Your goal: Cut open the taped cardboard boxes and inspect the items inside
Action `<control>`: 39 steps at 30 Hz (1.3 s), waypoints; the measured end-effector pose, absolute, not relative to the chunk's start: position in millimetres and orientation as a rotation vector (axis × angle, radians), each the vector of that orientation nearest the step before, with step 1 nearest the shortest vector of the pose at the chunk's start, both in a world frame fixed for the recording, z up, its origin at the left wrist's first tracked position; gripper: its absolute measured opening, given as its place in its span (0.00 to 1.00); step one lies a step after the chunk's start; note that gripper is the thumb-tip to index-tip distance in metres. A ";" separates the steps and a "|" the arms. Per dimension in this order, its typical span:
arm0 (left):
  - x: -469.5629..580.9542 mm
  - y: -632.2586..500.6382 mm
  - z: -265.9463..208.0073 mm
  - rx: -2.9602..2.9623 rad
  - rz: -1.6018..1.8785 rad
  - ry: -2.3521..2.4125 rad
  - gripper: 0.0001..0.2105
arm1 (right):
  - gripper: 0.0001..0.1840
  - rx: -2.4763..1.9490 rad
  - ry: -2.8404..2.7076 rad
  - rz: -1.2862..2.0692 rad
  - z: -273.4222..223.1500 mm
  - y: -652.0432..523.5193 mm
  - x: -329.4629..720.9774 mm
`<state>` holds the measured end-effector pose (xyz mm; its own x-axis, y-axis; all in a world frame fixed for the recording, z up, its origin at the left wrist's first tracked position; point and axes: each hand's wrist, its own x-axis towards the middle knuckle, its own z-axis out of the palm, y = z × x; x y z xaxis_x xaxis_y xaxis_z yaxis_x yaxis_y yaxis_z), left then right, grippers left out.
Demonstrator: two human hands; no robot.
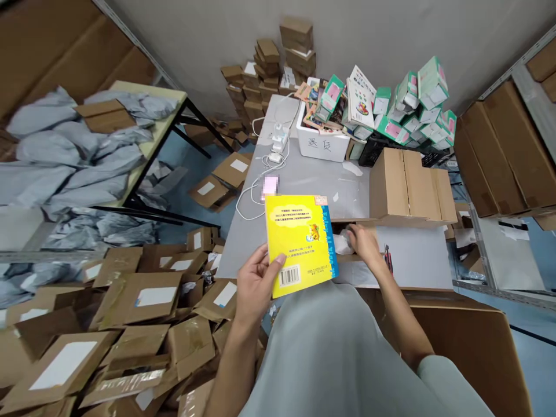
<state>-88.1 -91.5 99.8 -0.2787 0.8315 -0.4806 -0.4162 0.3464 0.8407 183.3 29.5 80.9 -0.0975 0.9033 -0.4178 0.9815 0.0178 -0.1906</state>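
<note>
My left hand [256,284] holds a yellow book [299,243] by its lower left corner, back cover up with a barcode showing, over the near edge of the grey table [299,174]. My right hand [365,243] reaches past the book's right side and touches white crumpled wrapping [343,243] on the table, next to a flat cardboard piece [412,185]. Whether the fingers close on the wrapping is hidden by the hand itself.
A white foam box [324,142] of books and green-white cartons [408,110] stand at the table's back. A charger with white cable [275,150] lies mid-table. Sealed cardboard parcels [130,324] pile on the floor at left; grey mailer bags [73,156] cover another table. A large open carton [473,341] stands at right.
</note>
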 end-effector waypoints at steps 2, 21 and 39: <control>-82.2 -88.1 103.1 0.459 1.286 1.365 0.40 | 0.24 2.193 2.277 -0.809 102.9 1.7 188.5; -56.2 -30.6 143.2 1.065 1.305 1.175 0.32 | 0.36 2.430 2.056 -2.641 193.8 -4.7 178.7; -24.8 -20.6 179.6 1.086 1.599 1.338 0.24 | 0.34 2.644 2.972 -1.722 227.6 -10.4 147.0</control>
